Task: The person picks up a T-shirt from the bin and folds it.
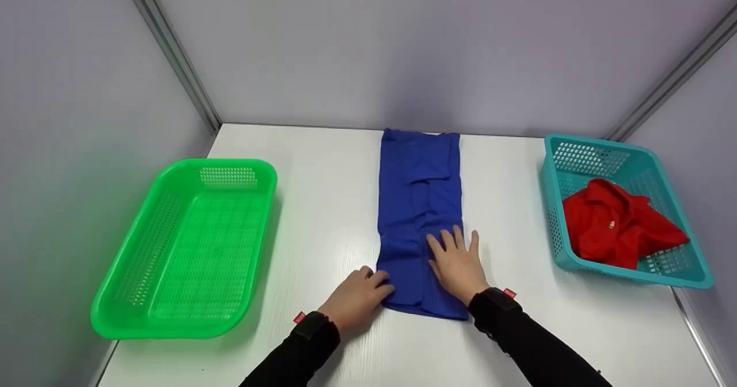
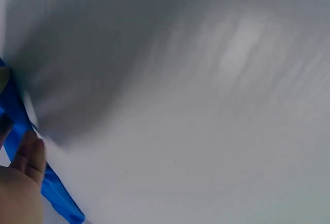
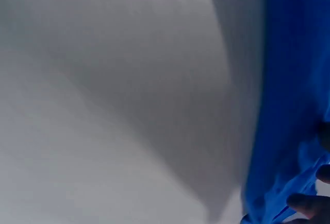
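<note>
— Nearest the camera, what are the hands doing?

— The left hand (image 1: 356,296) pinches the near left corner of the blue garment (image 1: 419,203), fingers curled on the hem. The right hand (image 1: 458,260) lies flat on it, fingers straight, pressing.

— How would the cloth handle?

— Soft, light and limp, by the look of it — best taken at the corners or hem.

— And its lie?

— A folded strip in the middle of the table (image 1: 322,214), long axis running from the near edge to the far edge, between the green basket (image 1: 144,295) and the teal basket (image 1: 688,277) holding a red garment (image 1: 619,226).
</note>
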Motion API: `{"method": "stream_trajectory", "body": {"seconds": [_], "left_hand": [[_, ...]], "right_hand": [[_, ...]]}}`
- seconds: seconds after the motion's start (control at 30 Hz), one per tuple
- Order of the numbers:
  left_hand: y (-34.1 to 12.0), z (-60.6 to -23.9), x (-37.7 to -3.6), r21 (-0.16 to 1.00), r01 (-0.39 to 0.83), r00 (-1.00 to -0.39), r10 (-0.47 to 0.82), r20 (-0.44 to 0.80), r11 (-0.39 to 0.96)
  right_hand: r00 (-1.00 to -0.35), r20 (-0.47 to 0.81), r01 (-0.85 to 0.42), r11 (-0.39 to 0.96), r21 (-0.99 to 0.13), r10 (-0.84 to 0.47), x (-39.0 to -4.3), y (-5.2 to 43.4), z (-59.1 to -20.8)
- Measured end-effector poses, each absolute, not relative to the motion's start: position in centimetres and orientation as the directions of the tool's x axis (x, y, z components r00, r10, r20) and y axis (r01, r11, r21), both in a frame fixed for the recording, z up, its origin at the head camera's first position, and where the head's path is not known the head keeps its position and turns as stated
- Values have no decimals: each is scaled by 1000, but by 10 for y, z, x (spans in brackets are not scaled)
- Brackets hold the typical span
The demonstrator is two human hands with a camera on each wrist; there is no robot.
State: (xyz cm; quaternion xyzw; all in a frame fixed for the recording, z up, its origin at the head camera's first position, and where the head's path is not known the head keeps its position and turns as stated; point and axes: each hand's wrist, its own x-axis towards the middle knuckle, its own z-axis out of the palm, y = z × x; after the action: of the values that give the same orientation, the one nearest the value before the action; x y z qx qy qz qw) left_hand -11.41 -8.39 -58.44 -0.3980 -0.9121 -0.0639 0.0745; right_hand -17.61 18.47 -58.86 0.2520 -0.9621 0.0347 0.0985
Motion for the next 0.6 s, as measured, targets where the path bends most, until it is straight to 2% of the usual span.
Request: {"method": "stream_trajectory", "body": {"seconds": [0.13,0.23,0.33,0.5,0.6], "left_hand": [[-81,-587,-115,-29,739,-651,725,222,673],[-80,-586,-114,-8,732,-662,713,233,682],[-80,-583,-112,126,719,-688,675,266,683],[-76,-571,-113,464,671,-741,552,383,579],[-74,-564,-114,565,659,-751,487,447,497]], "right_hand": [[-710,222,-691,723,-32,-668,-153,180,-587],[-638,167,-766,641,-42,-752,-136,177,-590],[-657,140,-753,656,-57,-741,-127,174,-592],[-717,186,-691,720,-59,-672,-123,173,-590],[-734,240,-668,740,-82,-636,-121,177,-586]]}}
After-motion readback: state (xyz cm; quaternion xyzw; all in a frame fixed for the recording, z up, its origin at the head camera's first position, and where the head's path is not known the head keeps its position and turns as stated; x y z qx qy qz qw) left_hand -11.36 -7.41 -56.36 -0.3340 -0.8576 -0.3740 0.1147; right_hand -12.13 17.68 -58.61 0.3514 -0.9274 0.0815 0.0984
